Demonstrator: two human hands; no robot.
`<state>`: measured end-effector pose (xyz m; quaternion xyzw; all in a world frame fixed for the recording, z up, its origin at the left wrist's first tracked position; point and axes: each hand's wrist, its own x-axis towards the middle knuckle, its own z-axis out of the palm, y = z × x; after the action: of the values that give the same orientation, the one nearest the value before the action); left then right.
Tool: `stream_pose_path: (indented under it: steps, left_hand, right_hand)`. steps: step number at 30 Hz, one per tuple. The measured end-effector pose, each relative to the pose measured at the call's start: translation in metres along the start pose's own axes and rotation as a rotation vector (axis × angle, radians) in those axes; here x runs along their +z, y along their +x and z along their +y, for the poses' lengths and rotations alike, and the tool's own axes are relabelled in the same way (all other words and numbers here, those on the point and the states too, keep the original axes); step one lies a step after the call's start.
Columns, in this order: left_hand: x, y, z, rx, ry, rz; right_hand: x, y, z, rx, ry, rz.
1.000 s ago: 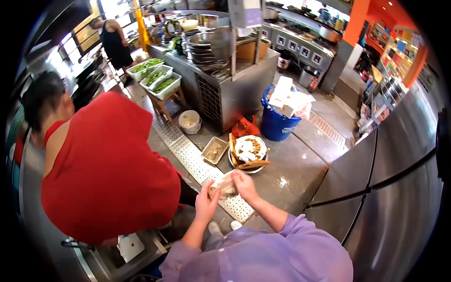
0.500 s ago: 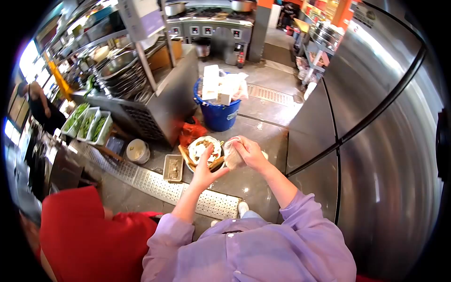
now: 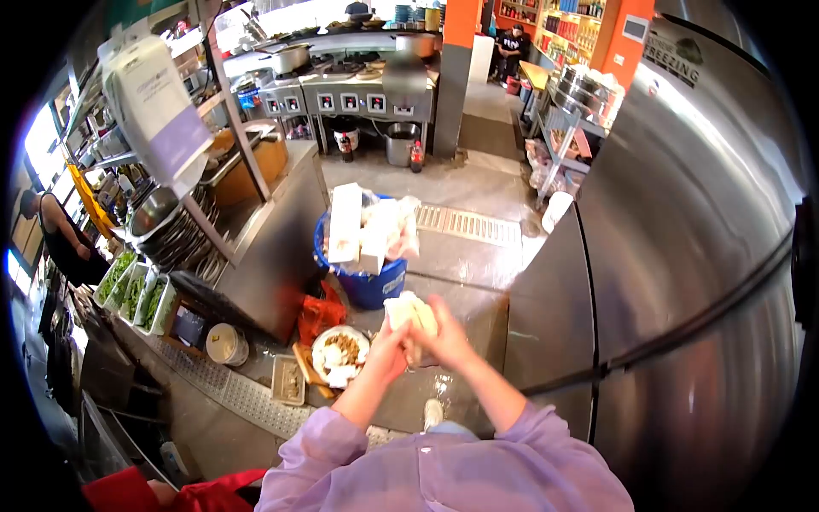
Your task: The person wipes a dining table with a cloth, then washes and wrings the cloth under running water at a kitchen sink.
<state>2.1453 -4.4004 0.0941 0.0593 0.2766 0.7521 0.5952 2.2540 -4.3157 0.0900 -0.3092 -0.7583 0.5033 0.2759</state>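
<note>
A crumpled pale cloth or wrapper [image 3: 411, 314] is held in front of my chest, between my two hands. My left hand [image 3: 388, 352] closes on its lower left side, and my right hand [image 3: 445, 334] grips it from the right. Beyond it stands a blue bin [image 3: 371, 288] heaped with white boxes and plastic [image 3: 375, 226]. Left of my hands, a bowl of food scraps [image 3: 341, 352] rests on the floor among wooden pieces, beside a small rectangular tray [image 3: 288, 381].
A red bag [image 3: 320, 314] lies by the metal counter. A white bucket [image 3: 227, 345] and trays of greens [image 3: 134, 294] are at the left. Steel fridge doors [image 3: 699, 282] line the right. A person in red [image 3: 196, 493] is at the lower left; another [image 3: 64, 239] stands farther back.
The view has swung toward the fridge and stove. My left hand, open half a second ago, has closed on the cloth. The red-clad person has shifted toward the lower left edge.
</note>
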Motion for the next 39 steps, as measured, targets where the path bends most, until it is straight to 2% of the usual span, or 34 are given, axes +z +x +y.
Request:
stream_pose_path:
  steps: [2, 4, 5, 7, 8, 9, 10, 11, 13, 14, 16, 20, 22, 26, 27, 29, 30, 31, 32, 33, 34, 36, 37, 38, 39]
  left_hand:
    - [0.005, 0.038, 0.000, 0.097, 0.248, -0.083]
    - [0.016, 0.067, 0.018, 0.038, 0.300, -0.024]
    - [0.020, 0.082, 0.028, 0.072, 0.332, 0.009]
    - [0.019, 0.116, 0.044, 0.174, 0.455, 0.052]
    - [0.015, 0.138, 0.048, 0.242, 0.547, 0.063]
    - [0.050, 0.137, 0.058, 0.024, 0.656, 0.311]
    - [0.041, 0.162, 0.058, 0.006, 0.668, 0.260]
    - [0.032, 0.185, 0.057, 0.059, 0.587, 0.181]
    - [0.052, 0.223, 0.062, 0.142, 0.411, 0.063]
    - [0.063, 0.240, 0.064, 0.151, 0.459, 0.004]
    - [0.059, 0.285, 0.063, 0.014, 0.628, 0.038]
    - [0.053, 0.382, 0.071, 0.094, 0.828, -0.071]
    - [0.069, 0.424, 0.082, 0.268, 0.701, -0.068]
    - [0.091, 0.514, 0.102, 0.181, 0.697, -0.113]
    - [0.099, 0.534, 0.103, 0.180, 0.702, -0.120]
    - [0.114, 0.568, 0.103, 0.099, 1.038, -0.132]
    - [0.115, 0.588, 0.101, 0.103, 1.040, -0.129]
    - [0.111, 0.609, 0.097, 0.313, 1.493, -0.164]
    - [0.106, 0.626, 0.094, 0.525, 1.943, -0.185]
    - [0.106, 0.646, 0.096, 0.413, 1.991, -0.166]
    - [0.106, 0.664, 0.096, 0.412, 2.003, -0.134]
    - [0.110, 0.699, 0.097, 0.576, 2.149, -0.008]
    - [0.110, 0.719, 0.099, 0.791, 2.124, -0.057]
    - [0.111, 0.735, 0.099, 0.787, 2.139, -0.037]
    - [0.118, 0.750, 0.097, 0.385, 1.773, 0.150]
  right_hand:
    - [-0.019, 0.019, 0.009, -0.096, 0.122, 0.039]
    - [-0.048, 0.053, 0.042, 0.134, 0.291, -0.006]
    - [-0.061, 0.066, 0.055, 0.142, 0.296, -0.013]
    - [-0.087, 0.098, 0.066, 0.316, 0.501, 0.207]
    - [-0.101, 0.116, 0.073, 0.325, 0.507, 0.210]
    - [-0.113, 0.133, 0.083, 0.426, 0.538, 0.229]
    - [-0.124, 0.150, 0.083, 0.532, 0.568, 0.248]
    - [-0.134, 0.169, 0.085, 0.551, 0.569, 0.252]
    - [-0.154, 0.201, 0.073, 0.416, 0.708, 0.231]
    - [-0.159, 0.216, 0.092, 0.439, 0.708, 0.238]
    - [-0.173, 0.255, 0.146, 0.602, 0.332, 0.062]
    - [-0.212, 0.329, 0.203, 0.709, 0.288, 0.248]
    - [-0.233, 0.359, 0.218, 0.660, 0.387, 0.283]
    - [-0.286, 0.427, 0.206, 0.456, 1.098, 0.328]
    - [-0.299, 0.445, 0.211, 0.401, 1.157, 0.308]
    - [-0.319, 0.479, 0.222, 0.344, 1.216, 0.286]
    - [-0.328, 0.498, 0.216, 0.305, 1.000, 0.252]
    - [-0.337, 0.517, 0.214, 0.266, 0.782, 0.211]
    - [-0.346, 0.533, 0.218, 0.273, 0.785, 0.192]
    - [-0.354, 0.551, 0.224, 0.135, 0.192, 0.089]
    - [-0.362, 0.572, 0.232, -0.032, -0.393, -0.012]
    - [-0.378, 0.613, 0.264, -0.031, -0.436, -0.019]
    - [-0.389, 0.637, 0.279, -0.068, -0.359, 0.026]
    - [-0.397, 0.657, 0.292, -0.095, -0.278, 0.074]
    - [-0.407, 0.683, 0.295, 0.014, -0.134, 0.024]
